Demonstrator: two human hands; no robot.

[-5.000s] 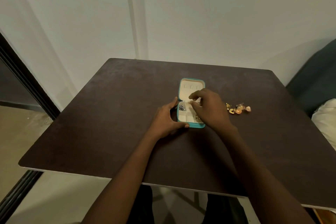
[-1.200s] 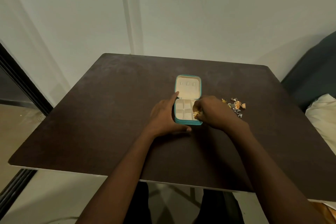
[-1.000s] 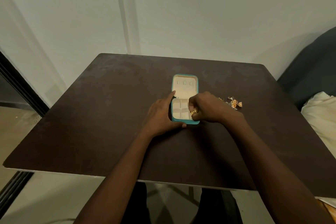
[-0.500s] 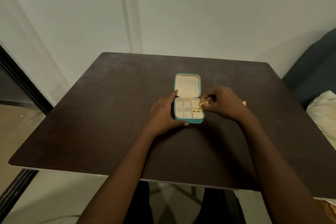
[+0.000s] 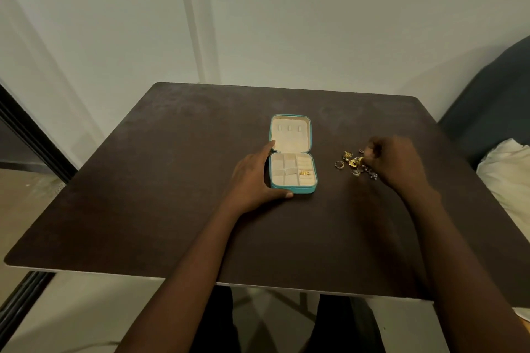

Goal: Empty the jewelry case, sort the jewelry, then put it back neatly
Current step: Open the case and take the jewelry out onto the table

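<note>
A dark brown table (image 5: 172, 180) fills the middle of the frame. An open teal jewelry case (image 5: 292, 155) is laid at its centre; loose jewelry (image 5: 351, 163) is scattered right of it.

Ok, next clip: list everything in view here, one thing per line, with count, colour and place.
jewelry case: one, teal outside, cream lining, lying open at the table's middle.
gold ring: one, gold, in the case's right-hand ring rolls.
jewelry pile: several small pieces, gold and silver, exact count unclear, loose on the table right of the case.
table: one, dark brown, fills the middle of the view.
wall: pale, behind the table.
cushion: one, white, at the right edge.
left hand: flat against the case's left side, thumb at its near edge.
right hand: fingers curled at the pile, pinching a gold piece.
</note>
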